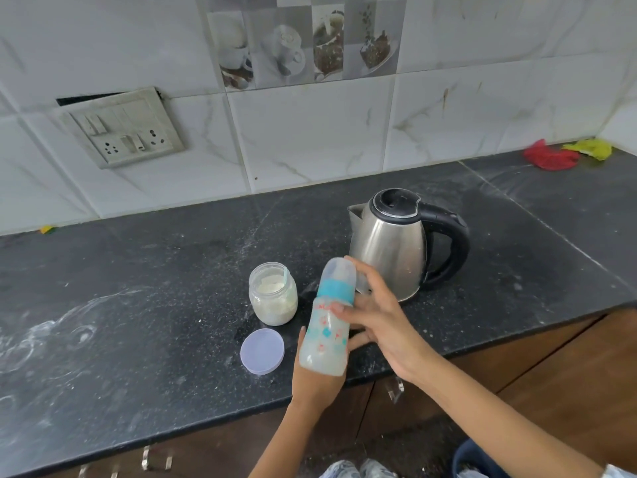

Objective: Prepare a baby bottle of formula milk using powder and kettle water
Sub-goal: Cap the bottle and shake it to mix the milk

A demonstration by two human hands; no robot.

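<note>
A baby bottle [327, 326] with a teal collar and a clear cap holds cloudy white liquid and leans slightly to the right above the counter's front edge. My left hand [312, 377] grips it from behind near its base. My right hand [382, 315] rests against its right side, thumb on the printed body and fingers by the cap. An open glass jar of white powder [273, 294] with a scoop inside stands just left of the bottle. Its lilac lid [262, 351] lies flat in front of it. A steel kettle [396, 243] with a black handle stands behind my right hand, lid closed.
The black stone counter [138, 305] is dusted with white powder smears at the left. A socket and switch panel [124, 127] sits on the tiled wall. Red and yellow cloths [565, 154] lie in the far right corner. Brown cabinets run below the counter's edge.
</note>
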